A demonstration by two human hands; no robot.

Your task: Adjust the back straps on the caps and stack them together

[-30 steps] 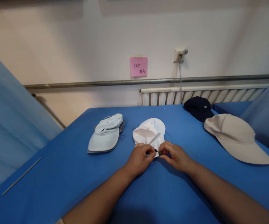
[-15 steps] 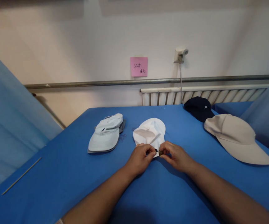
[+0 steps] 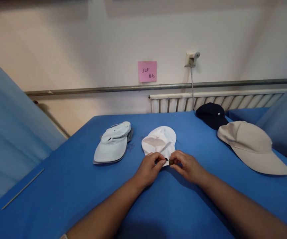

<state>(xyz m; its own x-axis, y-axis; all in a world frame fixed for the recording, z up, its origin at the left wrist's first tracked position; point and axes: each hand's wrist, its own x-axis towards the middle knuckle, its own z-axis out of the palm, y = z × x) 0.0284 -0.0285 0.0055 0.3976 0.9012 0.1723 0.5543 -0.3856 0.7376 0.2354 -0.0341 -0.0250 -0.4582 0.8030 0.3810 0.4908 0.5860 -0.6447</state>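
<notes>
Blue covers our table, where a beige baseball cap lies right of a centrally placed white baseball cap. With fingertips pinched closed, our left hand and right hand hold the latter's rear strap.

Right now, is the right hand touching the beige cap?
Apart. The head view shows blue table surface between the right hand and beige cap.

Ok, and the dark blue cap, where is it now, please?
In the head view, the dark blue cap lies on the far right part of the blue table, just behind the beige cap and in front of the radiator.
</notes>
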